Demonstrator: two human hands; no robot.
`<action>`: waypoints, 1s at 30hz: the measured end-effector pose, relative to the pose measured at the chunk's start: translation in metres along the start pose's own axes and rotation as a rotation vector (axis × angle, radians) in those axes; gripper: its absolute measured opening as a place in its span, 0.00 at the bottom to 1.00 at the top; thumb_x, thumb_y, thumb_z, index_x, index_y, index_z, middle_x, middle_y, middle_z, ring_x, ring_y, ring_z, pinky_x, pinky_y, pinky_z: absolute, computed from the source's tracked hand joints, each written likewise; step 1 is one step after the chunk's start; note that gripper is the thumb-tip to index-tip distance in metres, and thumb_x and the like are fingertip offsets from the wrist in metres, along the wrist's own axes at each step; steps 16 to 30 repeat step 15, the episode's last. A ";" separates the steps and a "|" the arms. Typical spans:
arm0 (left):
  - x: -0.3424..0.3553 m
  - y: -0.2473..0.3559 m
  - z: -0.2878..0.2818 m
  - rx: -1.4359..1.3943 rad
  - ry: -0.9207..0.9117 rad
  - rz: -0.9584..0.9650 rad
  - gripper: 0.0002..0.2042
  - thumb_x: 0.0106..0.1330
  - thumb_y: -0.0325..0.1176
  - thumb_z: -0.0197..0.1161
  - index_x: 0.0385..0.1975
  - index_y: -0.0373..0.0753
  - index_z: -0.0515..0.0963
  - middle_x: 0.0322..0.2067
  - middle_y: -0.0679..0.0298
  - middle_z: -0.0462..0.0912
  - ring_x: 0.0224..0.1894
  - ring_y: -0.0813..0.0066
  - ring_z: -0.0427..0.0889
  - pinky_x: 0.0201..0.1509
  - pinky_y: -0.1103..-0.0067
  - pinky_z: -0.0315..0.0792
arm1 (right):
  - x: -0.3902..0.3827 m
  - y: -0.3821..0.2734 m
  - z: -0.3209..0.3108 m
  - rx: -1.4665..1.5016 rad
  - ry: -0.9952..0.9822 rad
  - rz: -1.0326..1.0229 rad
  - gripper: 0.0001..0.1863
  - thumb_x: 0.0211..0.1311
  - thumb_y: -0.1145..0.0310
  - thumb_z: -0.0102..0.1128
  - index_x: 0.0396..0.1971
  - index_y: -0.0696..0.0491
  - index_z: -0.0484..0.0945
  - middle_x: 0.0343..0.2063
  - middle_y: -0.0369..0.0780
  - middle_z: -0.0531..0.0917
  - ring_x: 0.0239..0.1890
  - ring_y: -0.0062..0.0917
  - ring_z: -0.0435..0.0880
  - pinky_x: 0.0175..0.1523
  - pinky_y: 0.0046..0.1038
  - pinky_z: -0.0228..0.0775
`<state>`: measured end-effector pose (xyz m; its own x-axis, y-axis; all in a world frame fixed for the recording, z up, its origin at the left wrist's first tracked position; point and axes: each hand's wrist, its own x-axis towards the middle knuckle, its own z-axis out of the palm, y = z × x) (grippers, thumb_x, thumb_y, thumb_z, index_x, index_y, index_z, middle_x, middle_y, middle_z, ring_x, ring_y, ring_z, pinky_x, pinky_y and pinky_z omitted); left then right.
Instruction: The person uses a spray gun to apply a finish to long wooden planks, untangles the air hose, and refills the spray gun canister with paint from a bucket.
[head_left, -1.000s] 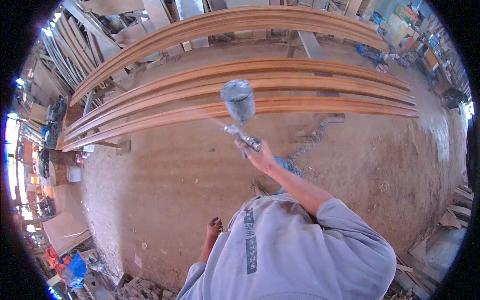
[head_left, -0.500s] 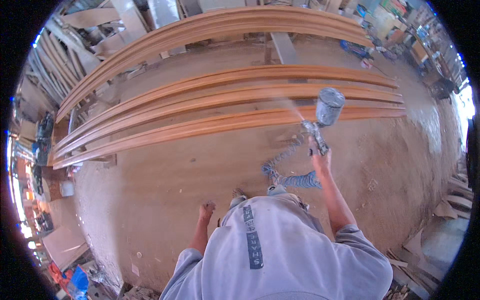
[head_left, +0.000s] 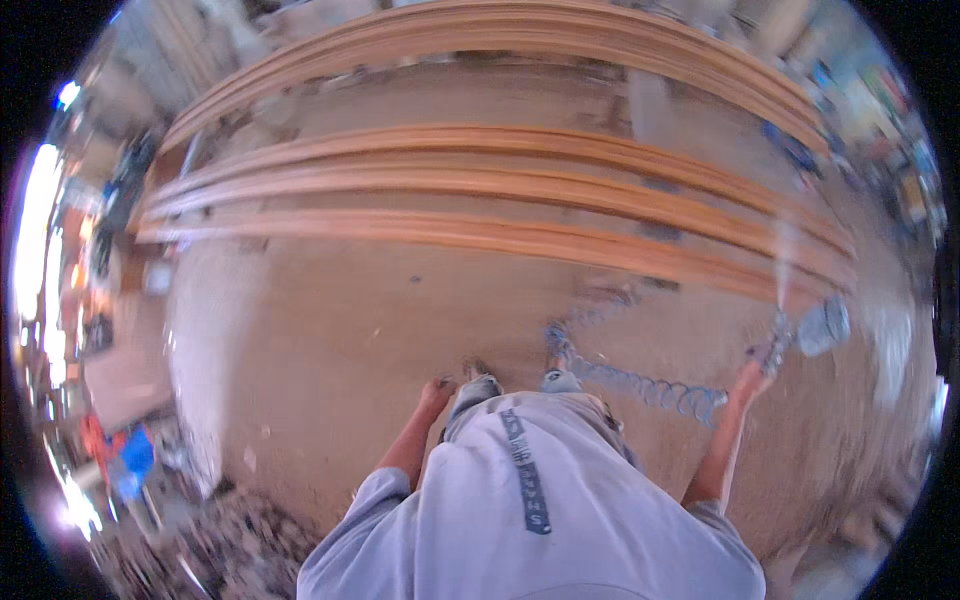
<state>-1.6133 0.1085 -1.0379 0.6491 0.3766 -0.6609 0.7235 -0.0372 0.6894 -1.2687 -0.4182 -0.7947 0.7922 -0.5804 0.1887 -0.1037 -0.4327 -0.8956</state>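
Observation:
My right hand (head_left: pixel 752 380) is wrapped round the handle of a spray gun (head_left: pixel 776 342), out to the right. A grey cup (head_left: pixel 823 326) is attached to the gun and tilts to the right. Pale mist (head_left: pixel 786 245) leaves the nozzle toward the right ends of long, reddish-brown wooden mouldings (head_left: pixel 480 182), three of them lying side by side. A blue coiled air hose (head_left: pixel 650 388) trails on the near side of the mouldings, toward the gun hand. My left hand (head_left: pixel 437 391) hangs beside my left leg, its fingers curled in, with nothing visible in them; the picture is slightly blurred.
Beyond the three mouldings lies another group of long brown mouldings (head_left: pixel 500 35). Brown floor (head_left: pixel 340 330) stretches between me and the work. Red and blue items (head_left: pixel 130 460) lie at the lower left. Blurred clutter (head_left: pixel 890 120) stands at the far right.
My right hand has carried the spray gun to the right and nearer, with the mist now at the mouldings' right ends. The hose has stretched rightward. The whole view has turned.

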 end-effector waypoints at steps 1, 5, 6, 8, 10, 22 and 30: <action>-0.005 0.008 0.003 -0.029 0.008 0.015 0.22 0.61 0.41 0.61 0.53 0.39 0.73 0.35 0.62 0.81 0.34 0.74 0.77 0.36 0.77 0.71 | -0.009 -0.005 0.005 0.018 -0.039 0.055 0.20 0.64 0.53 0.53 0.33 0.58 0.78 0.20 0.33 0.74 0.25 0.21 0.70 0.33 0.27 0.64; -0.038 0.018 -0.022 -0.044 0.120 -0.054 0.20 0.61 0.41 0.60 0.50 0.37 0.76 0.39 0.54 0.83 0.41 0.69 0.81 0.44 0.74 0.73 | -0.060 -0.017 0.052 0.061 -0.181 0.029 0.20 0.64 0.50 0.53 0.33 0.53 0.76 0.21 0.31 0.72 0.20 0.16 0.64 0.23 0.21 0.56; -0.040 0.004 -0.031 -0.070 0.155 -0.045 0.20 0.61 0.41 0.61 0.50 0.37 0.75 0.38 0.55 0.83 0.40 0.70 0.81 0.43 0.75 0.73 | -0.073 -0.026 0.074 0.099 -0.201 -0.045 0.19 0.64 0.49 0.53 0.32 0.52 0.76 0.21 0.30 0.72 0.18 0.14 0.63 0.21 0.19 0.54; -0.043 -0.030 -0.058 -0.111 0.223 -0.027 0.20 0.61 0.41 0.61 0.51 0.37 0.75 0.37 0.55 0.83 0.38 0.71 0.81 0.42 0.76 0.73 | -0.133 -0.063 0.111 0.117 -0.349 0.106 0.18 0.62 0.48 0.55 0.30 0.50 0.75 0.20 0.29 0.72 0.16 0.12 0.62 0.18 0.17 0.51; -0.044 -0.043 -0.064 -0.218 0.292 -0.043 0.20 0.61 0.39 0.62 0.51 0.37 0.75 0.36 0.56 0.83 0.36 0.74 0.80 0.41 0.77 0.73 | -0.162 -0.079 0.142 0.200 -0.458 0.177 0.18 0.60 0.47 0.57 0.28 0.47 0.75 0.18 0.28 0.71 0.15 0.11 0.62 0.17 0.16 0.49; -0.067 -0.114 -0.117 -0.441 0.400 -0.151 0.20 0.59 0.38 0.64 0.51 0.39 0.76 0.33 0.59 0.82 0.33 0.76 0.79 0.39 0.80 0.73 | -0.262 -0.133 0.217 0.254 -0.719 0.223 0.17 0.57 0.46 0.61 0.23 0.44 0.72 0.15 0.27 0.68 0.13 0.11 0.62 0.15 0.17 0.48; -0.067 -0.114 -0.117 -0.441 0.400 -0.151 0.20 0.59 0.38 0.64 0.51 0.39 0.76 0.33 0.59 0.82 0.33 0.76 0.79 0.39 0.80 0.73 | -0.262 -0.133 0.217 0.254 -0.719 0.223 0.17 0.57 0.46 0.61 0.23 0.44 0.72 0.15 0.27 0.68 0.13 0.11 0.62 0.15 0.17 0.48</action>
